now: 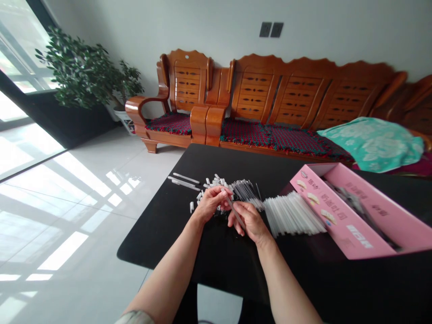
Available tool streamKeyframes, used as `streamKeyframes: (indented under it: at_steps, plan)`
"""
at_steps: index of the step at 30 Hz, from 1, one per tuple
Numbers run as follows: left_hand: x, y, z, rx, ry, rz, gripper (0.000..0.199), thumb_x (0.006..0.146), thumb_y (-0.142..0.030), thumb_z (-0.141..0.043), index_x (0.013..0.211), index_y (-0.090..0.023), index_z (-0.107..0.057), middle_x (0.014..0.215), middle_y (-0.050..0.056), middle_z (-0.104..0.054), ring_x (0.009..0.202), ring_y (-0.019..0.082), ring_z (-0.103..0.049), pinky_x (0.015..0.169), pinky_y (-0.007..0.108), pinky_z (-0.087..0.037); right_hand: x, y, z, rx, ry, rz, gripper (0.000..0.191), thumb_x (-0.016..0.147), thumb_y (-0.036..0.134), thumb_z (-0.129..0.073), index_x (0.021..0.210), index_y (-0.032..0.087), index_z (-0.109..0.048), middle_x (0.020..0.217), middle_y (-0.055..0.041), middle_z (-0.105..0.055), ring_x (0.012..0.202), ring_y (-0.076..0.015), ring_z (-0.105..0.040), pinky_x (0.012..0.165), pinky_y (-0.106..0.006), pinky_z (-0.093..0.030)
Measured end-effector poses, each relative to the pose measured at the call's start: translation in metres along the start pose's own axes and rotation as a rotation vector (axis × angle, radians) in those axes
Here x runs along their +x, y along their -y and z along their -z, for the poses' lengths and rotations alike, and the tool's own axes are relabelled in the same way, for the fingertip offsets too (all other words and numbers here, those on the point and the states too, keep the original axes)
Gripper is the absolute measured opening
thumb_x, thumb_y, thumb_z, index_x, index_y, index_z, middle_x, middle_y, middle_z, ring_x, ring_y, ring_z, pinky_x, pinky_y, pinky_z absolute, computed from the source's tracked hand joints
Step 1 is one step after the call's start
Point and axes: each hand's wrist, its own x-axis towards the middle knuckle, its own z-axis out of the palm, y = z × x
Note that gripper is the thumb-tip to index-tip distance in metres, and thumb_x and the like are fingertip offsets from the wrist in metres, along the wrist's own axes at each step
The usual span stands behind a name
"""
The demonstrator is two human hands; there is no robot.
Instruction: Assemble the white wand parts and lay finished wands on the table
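Note:
Both hands meet over the black table (162, 225) around one slim translucent pen barrel (238, 215), held at a slant. My right hand (251, 220) has its fingers closed round the lower part of it. At the upper end, my left hand (213, 203) is closed in a pinch; whether a small cap is also between those fingers I cannot tell. Short white pen caps (199, 196) lie scattered behind and beside my left hand. Dark-tipped pen refills (245, 190) are bunched behind my right hand. To its right lies a pile of clear pen barrels (293, 213).
Several capped pens (184, 181) rest at the table's left. On the right stands an open pink box (340, 220) with dark contents. Behind the table is a wooden sofa (290, 99) with a turquoise cloth (374, 141). A potted plant (87, 74) stands far left.

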Motion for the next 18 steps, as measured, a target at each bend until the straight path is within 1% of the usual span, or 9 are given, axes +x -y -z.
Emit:
streamKeyframes:
  at_steps: [2,4,6,8,10,13,15,17,18]
  plan:
    - [-0.001,0.0,-0.002,0.039,0.043,0.015,0.04,0.084,-0.05,-0.068,0.091,-0.011,-0.072,0.066,0.004,-0.063,0.052,0.009,-0.055,0.048,0.019,-0.042,-0.001,0.001,0.002,0.027,0.011,-0.018,0.037,0.091,0.051,-0.056,0.087,0.015,-0.061,0.05,0.0045,-0.055,0.029,-0.0038,-0.03,0.028,-0.016,-0.021]
    - [0.0,0.001,-0.003,0.072,0.041,0.005,0.043,0.085,-0.052,-0.065,0.088,-0.01,-0.073,0.062,0.004,-0.062,0.051,0.01,-0.054,0.048,0.02,-0.042,-0.001,0.001,0.003,0.056,0.016,-0.04,0.035,0.09,0.05,-0.057,0.086,0.015,-0.061,0.046,0.0098,-0.041,0.032,-0.0027,-0.02,0.029,-0.016,-0.017]
    - [0.001,0.002,-0.002,0.103,0.005,-0.014,0.043,0.084,-0.053,-0.066,0.084,-0.011,-0.073,0.061,0.003,-0.062,0.05,0.01,-0.053,0.049,0.021,-0.042,-0.001,0.001,0.004,0.062,0.014,-0.059,0.036,0.091,0.051,-0.057,0.088,0.016,-0.062,0.047,0.0116,-0.033,0.035,-0.0032,-0.016,0.03,-0.016,-0.016]
    - [0.002,0.004,-0.001,0.12,-0.045,-0.036,0.042,0.084,-0.052,-0.066,0.082,-0.011,-0.073,0.059,0.003,-0.061,0.05,0.01,-0.053,0.049,0.021,-0.042,0.0,0.0,0.003,0.014,-0.017,-0.053,0.036,0.091,0.052,-0.055,0.088,0.017,-0.061,0.049,0.0115,-0.031,0.037,-0.0038,-0.015,0.031,-0.017,-0.015]
    - [0.003,0.007,-0.001,0.125,-0.099,-0.048,0.042,0.084,-0.052,-0.066,0.079,-0.011,-0.073,0.057,0.002,-0.061,0.049,0.01,-0.053,0.049,0.022,-0.042,0.002,-0.001,0.001,-0.126,-0.094,0.028,0.037,0.092,0.052,-0.052,0.084,0.017,-0.061,0.051,0.0098,-0.033,0.039,-0.0048,-0.019,0.034,-0.018,-0.017]
    - [0.005,0.011,-0.002,0.111,-0.173,-0.045,0.042,0.081,-0.054,-0.068,0.077,-0.012,-0.073,0.055,0.002,-0.06,0.048,0.01,-0.053,0.049,0.022,-0.042,0.005,-0.003,-0.004,-0.502,-0.228,0.265,0.039,0.094,0.048,-0.048,0.08,0.016,-0.064,0.054,0.0042,-0.043,0.047,-0.0083,-0.037,0.045,-0.021,-0.029]
    - [0.006,0.011,-0.002,0.087,-0.201,-0.046,0.043,0.08,-0.055,-0.069,0.076,-0.013,-0.073,0.055,0.001,-0.06,0.048,0.01,-0.052,0.049,0.022,-0.043,0.006,-0.004,-0.007,-0.742,-0.321,0.383,0.04,0.096,0.046,-0.044,0.084,0.016,-0.067,0.058,-0.0001,-0.051,0.055,-0.0115,-0.046,0.053,-0.023,-0.034]
    - [0.006,0.01,-0.001,0.063,-0.203,-0.052,0.043,0.08,-0.055,-0.069,0.076,-0.012,-0.073,0.056,0.001,-0.06,0.05,0.01,-0.053,0.049,0.021,-0.043,0.007,-0.005,-0.01,-0.861,-0.386,0.421,0.041,0.097,0.045,-0.042,0.088,0.016,-0.069,0.061,-0.0026,-0.057,0.058,-0.0131,-0.05,0.056,-0.024,-0.035]
    - [0.006,0.009,0.0,0.056,-0.193,-0.052,0.043,0.08,-0.055,-0.069,0.076,-0.012,-0.073,0.056,0.002,-0.06,0.05,0.01,-0.053,0.049,0.021,-0.042,0.007,-0.005,-0.01,-0.857,-0.387,0.417,0.041,0.097,0.046,-0.042,0.089,0.016,-0.069,0.061,-0.0027,-0.057,0.057,-0.0132,-0.05,0.056,-0.025,-0.035]
